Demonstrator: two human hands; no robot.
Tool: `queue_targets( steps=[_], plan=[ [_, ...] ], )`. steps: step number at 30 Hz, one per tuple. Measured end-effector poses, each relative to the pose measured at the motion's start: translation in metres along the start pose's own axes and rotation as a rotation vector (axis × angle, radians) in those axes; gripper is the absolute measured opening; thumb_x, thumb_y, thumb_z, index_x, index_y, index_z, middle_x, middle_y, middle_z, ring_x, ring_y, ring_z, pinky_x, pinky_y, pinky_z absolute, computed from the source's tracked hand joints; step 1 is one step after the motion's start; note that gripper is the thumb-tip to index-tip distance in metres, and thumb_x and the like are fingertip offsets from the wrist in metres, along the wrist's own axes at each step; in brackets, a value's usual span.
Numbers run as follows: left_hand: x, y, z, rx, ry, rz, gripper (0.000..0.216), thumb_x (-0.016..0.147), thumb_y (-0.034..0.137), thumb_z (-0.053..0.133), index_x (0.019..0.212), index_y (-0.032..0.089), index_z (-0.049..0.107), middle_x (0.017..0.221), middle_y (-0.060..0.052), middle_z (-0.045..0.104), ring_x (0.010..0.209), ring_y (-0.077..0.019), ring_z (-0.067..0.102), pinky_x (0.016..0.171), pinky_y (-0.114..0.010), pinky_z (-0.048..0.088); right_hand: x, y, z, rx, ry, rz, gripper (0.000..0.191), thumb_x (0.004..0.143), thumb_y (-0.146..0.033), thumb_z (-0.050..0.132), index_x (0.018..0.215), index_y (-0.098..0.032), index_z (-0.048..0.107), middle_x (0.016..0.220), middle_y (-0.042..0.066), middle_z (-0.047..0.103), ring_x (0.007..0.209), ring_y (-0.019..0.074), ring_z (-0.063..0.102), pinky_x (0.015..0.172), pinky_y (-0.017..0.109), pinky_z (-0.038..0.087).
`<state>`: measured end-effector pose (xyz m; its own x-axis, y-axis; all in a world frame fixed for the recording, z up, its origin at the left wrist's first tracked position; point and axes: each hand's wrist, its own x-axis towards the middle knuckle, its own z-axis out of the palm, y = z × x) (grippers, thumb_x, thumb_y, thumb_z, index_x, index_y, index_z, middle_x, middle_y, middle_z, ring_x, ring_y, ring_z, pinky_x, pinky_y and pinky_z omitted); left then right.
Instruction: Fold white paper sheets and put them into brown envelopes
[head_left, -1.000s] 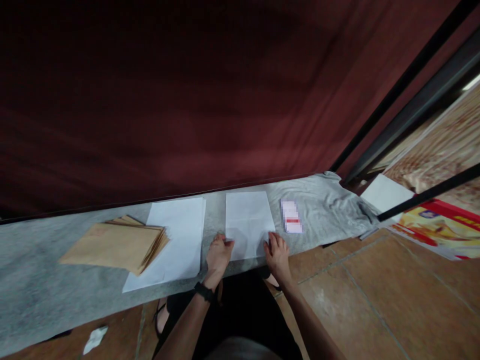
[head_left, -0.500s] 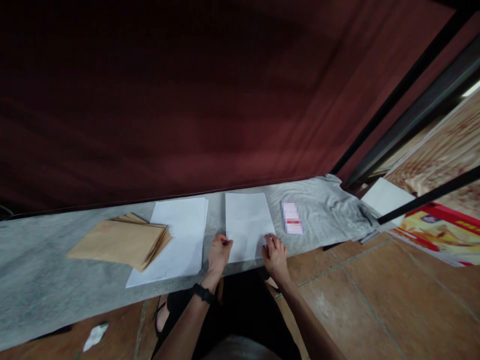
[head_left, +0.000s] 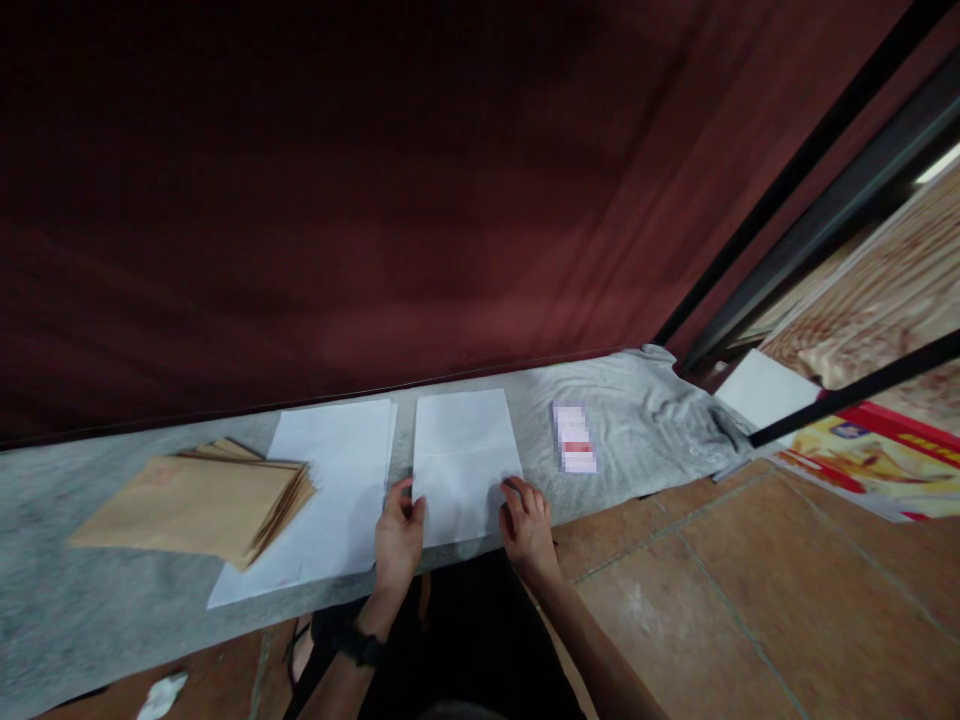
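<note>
A white sheet of paper (head_left: 465, 460) lies flat in front of me on a bench with a grey cloth cover. My left hand (head_left: 400, 535) is at the sheet's lower left edge, thumb and forefinger apart, holding nothing. At the lower right edge, my right hand (head_left: 527, 522) rests with bent, loosely parted fingers touching the paper's border. To the left lies a stack of white paper (head_left: 337, 440), partly covered by a fanned pile of brown envelopes (head_left: 187, 505). Right of the sheet is a small pale slip with a red band (head_left: 575, 437), its print blurred.
The grey cloth (head_left: 652, 420) is wrinkled at the bench's right end. A dark red curtain (head_left: 375, 250) hangs behind. Black metal bars (head_left: 780, 190), a white board (head_left: 769, 395) and a red-yellow box (head_left: 877, 460) stand at right. Crumpled tissue (head_left: 163, 693) lies on the tiled floor.
The view has shifted, so the bench items appear further left. My left hand's thumb and forefinger have spread apart. My right hand stays at the sheet's right edge.
</note>
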<state>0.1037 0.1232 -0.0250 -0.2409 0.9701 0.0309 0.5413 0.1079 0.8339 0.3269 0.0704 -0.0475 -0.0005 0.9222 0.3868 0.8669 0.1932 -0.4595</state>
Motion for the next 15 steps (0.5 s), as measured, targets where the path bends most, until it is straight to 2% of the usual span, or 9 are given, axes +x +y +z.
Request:
queue_targets(
  steps=[3, 7, 11, 15],
  plan=[
    [-0.003, -0.001, -0.005, 0.021, -0.002, 0.015, 0.045, 0.082, 0.045, 0.052, 0.116, 0.017, 0.06, 0.069, 0.002, 0.059, 0.059, -0.0189, 0.058, 0.061, -0.032, 0.047, 0.001, -0.005, -0.003, -0.039, -0.032, -0.05, 0.047, 0.097, -0.018, 0.045, 0.143, -0.017, 0.047, 0.145, 0.016, 0.052, 0.134, 0.0295, 0.046, 0.111, 0.054, 0.039],
    [-0.005, -0.002, -0.013, 0.05, 0.015, 0.035, 0.043, 0.082, 0.047, 0.052, 0.112, 0.019, 0.063, 0.073, 0.0, 0.062, 0.062, -0.0197, 0.06, 0.064, -0.033, 0.05, -0.002, -0.01, -0.013, -0.06, -0.177, -0.141, 0.056, 0.098, -0.028, 0.052, 0.151, -0.018, 0.04, 0.156, 0.014, 0.042, 0.143, 0.0298, 0.038, 0.117, 0.054, 0.034],
    [-0.002, 0.0, -0.02, 0.064, 0.046, -0.043, 0.042, 0.078, 0.048, 0.053, 0.103, 0.018, 0.066, 0.079, -0.004, 0.066, 0.066, -0.0215, 0.063, 0.066, -0.035, 0.053, -0.004, -0.01, -0.026, -0.037, -0.299, -0.229, 0.065, 0.095, -0.04, 0.06, 0.153, -0.021, 0.037, 0.16, 0.013, 0.037, 0.145, 0.0311, 0.037, 0.12, 0.057, 0.03],
    [0.002, 0.001, -0.022, 0.063, 0.031, -0.1, 0.043, 0.075, 0.051, 0.054, 0.1, 0.019, 0.068, 0.083, -0.005, 0.068, 0.068, -0.0219, 0.065, 0.066, -0.035, 0.054, -0.002, -0.009, -0.03, -0.01, -0.347, -0.228, 0.068, 0.094, -0.042, 0.063, 0.153, -0.02, 0.037, 0.159, 0.016, 0.037, 0.146, 0.0331, 0.035, 0.12, 0.061, 0.029]
  ],
)
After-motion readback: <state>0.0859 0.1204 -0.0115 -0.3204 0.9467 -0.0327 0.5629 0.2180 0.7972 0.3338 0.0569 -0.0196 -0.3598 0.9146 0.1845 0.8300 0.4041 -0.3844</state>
